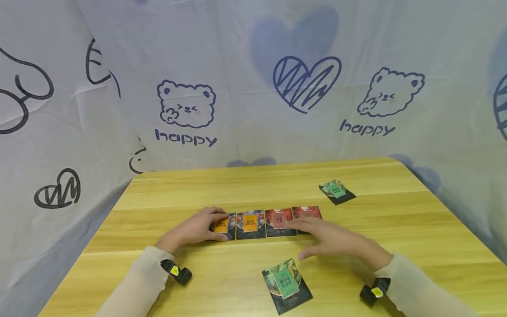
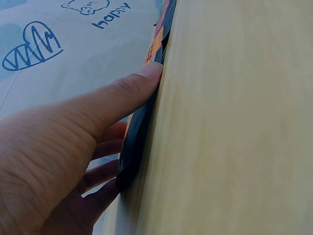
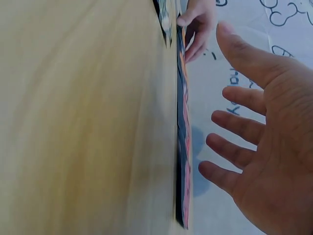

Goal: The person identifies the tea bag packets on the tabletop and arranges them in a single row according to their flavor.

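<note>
Four flat packets lie edge to edge in a row in the head view. My left hand (image 1: 200, 226) rests on the leftmost orange-labelled packet (image 1: 221, 226), its thumb on the near edge and its fingers across the far side. Beside it is a second orange-labelled packet (image 1: 250, 223), then a red packet (image 1: 278, 221) and another red packet (image 1: 309, 212) at the right end. My right hand (image 1: 330, 237) is over the right-end packet, partly hiding it. In the right wrist view that hand's fingers are spread, holding nothing, apart from the row.
One green-labelled packet (image 1: 287, 284) lies tilted near the front of the wooden table (image 1: 222, 273). Another green-labelled packet (image 1: 337, 191) lies behind the row at the right. A printed white cloth (image 1: 245, 114) hangs behind and beside the table.
</note>
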`<state>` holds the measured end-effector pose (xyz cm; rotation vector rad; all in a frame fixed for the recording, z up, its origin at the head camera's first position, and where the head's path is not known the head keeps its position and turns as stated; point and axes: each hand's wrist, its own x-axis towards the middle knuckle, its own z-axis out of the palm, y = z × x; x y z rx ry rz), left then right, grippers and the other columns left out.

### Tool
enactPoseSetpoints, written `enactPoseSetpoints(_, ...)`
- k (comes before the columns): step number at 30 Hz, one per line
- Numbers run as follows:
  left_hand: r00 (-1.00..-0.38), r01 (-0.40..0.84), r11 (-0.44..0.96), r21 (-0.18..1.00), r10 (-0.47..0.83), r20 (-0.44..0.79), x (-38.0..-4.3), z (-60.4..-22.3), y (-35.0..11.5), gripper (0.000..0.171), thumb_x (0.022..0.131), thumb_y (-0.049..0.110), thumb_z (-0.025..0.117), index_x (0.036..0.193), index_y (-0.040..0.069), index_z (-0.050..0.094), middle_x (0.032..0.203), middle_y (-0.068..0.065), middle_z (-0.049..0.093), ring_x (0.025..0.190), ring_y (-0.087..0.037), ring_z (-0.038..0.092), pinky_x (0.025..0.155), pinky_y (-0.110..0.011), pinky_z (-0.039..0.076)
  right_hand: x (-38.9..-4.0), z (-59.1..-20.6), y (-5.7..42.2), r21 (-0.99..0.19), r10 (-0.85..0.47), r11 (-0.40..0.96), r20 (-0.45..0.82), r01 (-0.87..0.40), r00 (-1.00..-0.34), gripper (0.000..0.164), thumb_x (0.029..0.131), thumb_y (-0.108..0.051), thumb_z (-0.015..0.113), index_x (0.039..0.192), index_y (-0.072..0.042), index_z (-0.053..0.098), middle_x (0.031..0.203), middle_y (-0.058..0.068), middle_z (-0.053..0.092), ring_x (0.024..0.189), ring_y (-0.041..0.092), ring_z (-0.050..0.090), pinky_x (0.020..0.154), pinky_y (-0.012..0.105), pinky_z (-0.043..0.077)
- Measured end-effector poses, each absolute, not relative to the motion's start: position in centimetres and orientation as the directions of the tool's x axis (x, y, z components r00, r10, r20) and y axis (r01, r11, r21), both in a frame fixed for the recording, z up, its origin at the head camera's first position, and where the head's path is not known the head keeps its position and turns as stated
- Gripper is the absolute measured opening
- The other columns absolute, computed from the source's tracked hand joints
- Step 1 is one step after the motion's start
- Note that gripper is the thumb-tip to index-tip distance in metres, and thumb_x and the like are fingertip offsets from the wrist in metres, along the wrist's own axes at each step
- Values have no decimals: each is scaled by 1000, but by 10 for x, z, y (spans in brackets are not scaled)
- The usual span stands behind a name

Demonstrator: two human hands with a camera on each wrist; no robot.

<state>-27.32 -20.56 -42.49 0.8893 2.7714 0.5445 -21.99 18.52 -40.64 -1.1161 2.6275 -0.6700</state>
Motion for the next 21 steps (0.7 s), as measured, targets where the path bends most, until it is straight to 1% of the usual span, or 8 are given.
enactPoseSetpoints(5,-805,521,751,406,591,-60,-273,-426,-206,78,84,55,70,144,9,50,146,-10,43,135,-32,37,108,-51,35,-209,-406,178,-552,-726,596,-60,-583,-685,82,81,-53,72,150,-23,42,153,1,38,141,28,31,111,53,29)
enactPoseSetpoints(7,-804,522,750,407,592,-59,-274,-426,-206,78,84,55,70,144,9,50,146,-10,44,135,-32,38,108,-51,35,-206,-407,176,-576,-736,579,-67,-577,-673,82,80,-52,73,150,-23,42,154,1,37,141,27,31,111,54,29)
enactPoseSetpoints(13,-804,522,752,401,591,-61,-273,-425,-205,78,84,55,70,144,9,50,146,-10,43,135,-32,38,108,-51,35,-198,-405,172,-609,-778,525,-62,-594,-625,80,80,-52,74,149,-29,42,151,-6,38,137,22,37,107,54,35)
enactPoseSetpoints(19,-807,520,754,402,588,-60,-271,-423,-204,77,85,53,71,144,8,50,146,-11,44,134,-32,38,108,-50,35,-189,-401,165,-619,-809,493,-68,-611,-583,77,80,-55,73,148,-32,44,151,-4,41,138,25,36,108,57,33)
enactPoseSetpoints(21,-808,518,754,404,586,-59,-271,-422,-204,77,85,52,72,144,8,51,145,-11,44,134,-32,38,107,-50,36,-187,-401,162,-625,-817,484,-71,-612,-572,75,80,-54,73,146,-33,46,150,-5,43,138,24,36,108,56,32)
